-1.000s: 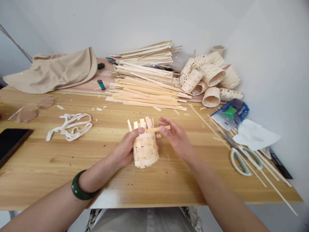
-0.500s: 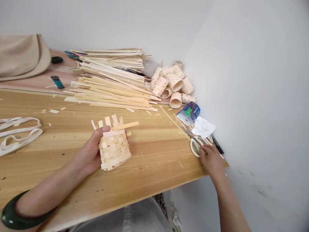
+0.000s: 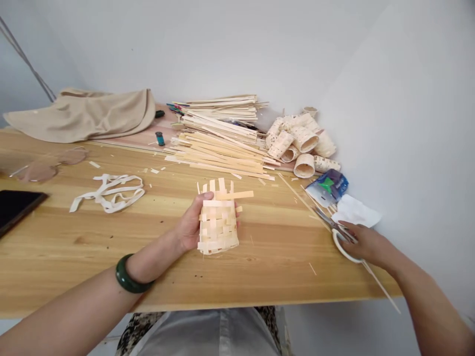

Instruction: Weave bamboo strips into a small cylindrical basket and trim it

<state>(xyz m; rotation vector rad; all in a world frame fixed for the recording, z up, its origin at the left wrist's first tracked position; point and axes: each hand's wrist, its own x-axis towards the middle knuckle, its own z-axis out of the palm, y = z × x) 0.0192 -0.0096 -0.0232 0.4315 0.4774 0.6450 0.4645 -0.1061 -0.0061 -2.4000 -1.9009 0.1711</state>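
Observation:
My left hand [image 3: 193,220] is closed around a small woven basket [image 3: 218,225] of pale wood strips, its thumb pressed near the upper edge. Loose strip ends stick up from the basket's top, and one yellowish strip [image 3: 237,195] juts out to the right. At the right end of the table, my right hand [image 3: 365,242] grips the white-handled scissors [image 3: 343,242] by the handles. The blades point away to the upper left, beside a crumpled white paper [image 3: 356,211]. Below this hand a thin strip [image 3: 382,287] pokes out past the table edge.
Bundles of wood strips [image 3: 222,151] lie at the back, left of a heap of birch-bark tubes [image 3: 304,138]. A blue packet [image 3: 328,187] is by the scissors. Farther left are white tape [image 3: 118,190], a thread spool [image 3: 160,138], glasses [image 3: 40,168], beige cloth [image 3: 107,113] and a dark tablet [image 3: 18,207].
The view has swung left, bringing the glasses and dark tablet into sight. My right hand has taken hold of the scissors' handles. My left hand keeps its hold on the basket.

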